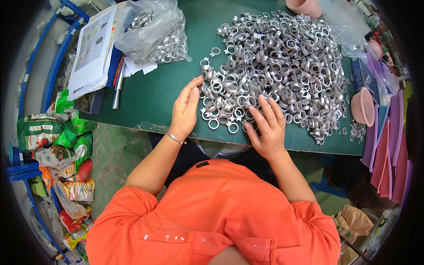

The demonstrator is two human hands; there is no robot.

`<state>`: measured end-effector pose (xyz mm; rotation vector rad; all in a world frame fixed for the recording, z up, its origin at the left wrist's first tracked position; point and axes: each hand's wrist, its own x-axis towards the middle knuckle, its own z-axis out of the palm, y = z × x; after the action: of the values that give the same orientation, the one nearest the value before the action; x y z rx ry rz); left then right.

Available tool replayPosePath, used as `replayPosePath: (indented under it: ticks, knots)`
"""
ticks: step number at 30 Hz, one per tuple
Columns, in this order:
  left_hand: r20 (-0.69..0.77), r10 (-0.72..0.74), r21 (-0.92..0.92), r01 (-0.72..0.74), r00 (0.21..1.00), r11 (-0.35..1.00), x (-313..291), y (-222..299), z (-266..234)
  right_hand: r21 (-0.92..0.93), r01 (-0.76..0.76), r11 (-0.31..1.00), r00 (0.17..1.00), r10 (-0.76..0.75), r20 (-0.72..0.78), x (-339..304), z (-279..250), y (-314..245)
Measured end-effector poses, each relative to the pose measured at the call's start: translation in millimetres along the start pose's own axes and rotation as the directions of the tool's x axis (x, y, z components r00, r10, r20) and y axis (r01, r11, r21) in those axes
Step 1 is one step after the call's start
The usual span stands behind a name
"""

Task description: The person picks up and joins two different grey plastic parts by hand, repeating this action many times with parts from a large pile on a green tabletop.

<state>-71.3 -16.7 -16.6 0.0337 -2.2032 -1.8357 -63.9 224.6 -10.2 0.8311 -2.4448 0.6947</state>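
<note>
A broad heap of small silver metal rings (274,66) fills the centre and upper right of the frame, spread across a dark green tabletop (154,97). The pieces are short, dull-grey collars with open bores, some bearing a little tab, and they lie tangled several deep toward the middle of the pile and thin out to single pieces at its near edge.

The left hand (185,108) stands on its edge at the pile's left margin, fingers straight and close together, palm turned toward the rings like a wall; it grips nothing, and its fingertips touch the outermost pieces, seemingly to keep them from sliding away. The right hand (267,126) lies flat, palm down, fingers spread, on the near edge of the heap, pressing on loose rings rather than closing round any.

A thin metal bangle (174,138) circles the left wrist, and an orange shirt (212,216) fills the bottom centre.

In the upper left, a clear plastic bag (152,31) holds more of the same rings, beside a stack of printed papers (92,48). Pink plastic bowls (363,106) sit at the right edge near purple and pink sheets. Crumpled colourful packets (57,154) pile on the floor at lower left.
</note>
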Motion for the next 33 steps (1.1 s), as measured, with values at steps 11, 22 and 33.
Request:
replayPosePath:
  ticks: [11,22,33]
  knots:
    - [0.139,0.212,0.208,-0.238,0.967,0.949,-57.9,28.7,-4.2,-0.054,-0.087,0.995,0.996,0.086,-0.029,-37.9,-10.6,1.4]
    - [0.446,0.257,0.332,-0.425,0.857,0.842,-59.4,27.7,30.2,-0.071,-0.186,0.980,0.982,0.182,-0.049,-50.9,-13.3,2.0]
    - [0.251,0.351,0.246,-0.410,0.902,0.879,-64.1,14.5,27.6,0.010,-0.185,0.983,0.974,0.185,-0.133,-40.2,7.6,-12.8]
